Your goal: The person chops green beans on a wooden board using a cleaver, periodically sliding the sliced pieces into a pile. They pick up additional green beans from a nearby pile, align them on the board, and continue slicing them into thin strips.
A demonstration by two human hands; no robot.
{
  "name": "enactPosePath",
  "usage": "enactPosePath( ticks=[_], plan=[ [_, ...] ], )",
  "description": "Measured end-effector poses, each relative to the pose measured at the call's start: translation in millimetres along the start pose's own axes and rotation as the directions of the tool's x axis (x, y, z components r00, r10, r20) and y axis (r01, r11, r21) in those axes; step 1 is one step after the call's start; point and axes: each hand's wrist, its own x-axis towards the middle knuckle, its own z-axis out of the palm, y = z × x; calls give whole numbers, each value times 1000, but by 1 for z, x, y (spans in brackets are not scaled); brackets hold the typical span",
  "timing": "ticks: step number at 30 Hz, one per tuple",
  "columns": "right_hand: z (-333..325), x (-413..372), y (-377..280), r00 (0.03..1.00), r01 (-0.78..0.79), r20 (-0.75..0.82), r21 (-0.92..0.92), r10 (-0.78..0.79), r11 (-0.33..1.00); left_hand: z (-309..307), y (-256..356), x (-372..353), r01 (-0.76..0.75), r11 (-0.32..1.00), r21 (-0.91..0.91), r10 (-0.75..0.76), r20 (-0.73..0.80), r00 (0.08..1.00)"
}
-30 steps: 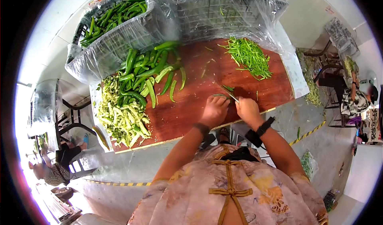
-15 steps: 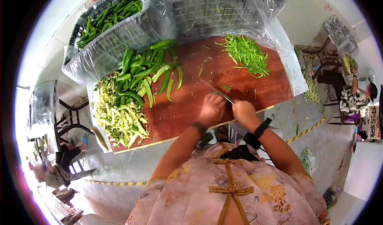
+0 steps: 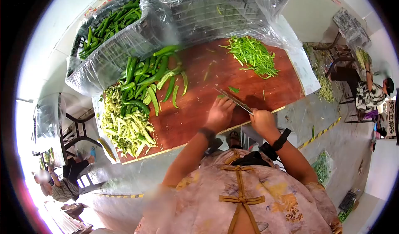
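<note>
Apparently mid-slicing: gripping knife (image 3: 235,101) in right hand (image 3: 264,122), angled beside curled left hand (image 3: 220,114); cannot tell left hold. Note green slivers (image 3: 234,89) on surface (image 3: 187,126) just beside knife, peppers (image 3: 160,74) farther left. For next cut, need left fingertips tucked clear.

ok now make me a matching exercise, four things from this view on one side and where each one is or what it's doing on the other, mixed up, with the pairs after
Column one
1. knife
2. heap of green pepper shreds
3. heap of pale pepper cores
4. left plastic-lined crate

Column two
A. at the near left of the red-brown board
B. holding long green peppers
C. gripped in the right hand
D. at the far right of the board

Pairs: 1-C, 2-D, 3-A, 4-B
</note>
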Motion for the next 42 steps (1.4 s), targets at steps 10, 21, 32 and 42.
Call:
enactPosePath(
  ticks=[10, 21, 32, 42],
  plan=[
    [2, -13, 0, 1000, -8, 4, 15, 8, 1000, 2, -3, 0, 64, 995, -81, -57, 80, 995],
    [21, 50, -12, 989, 62, -134, 39, -56, 997, 1, -3, 1, 7, 997, -80, -11, -42, 999],
    [2, -5, -11, 1000, 8, 4, 7, -8, 1000, 4, -6, -1, 37, 992, -121, -35, 20, 999],
    [16, 32, -24, 989, 125, -78, 33, -122, 992, 6, -10, -2, -29, 981, -193, 23, -32, 999]
  ],
)
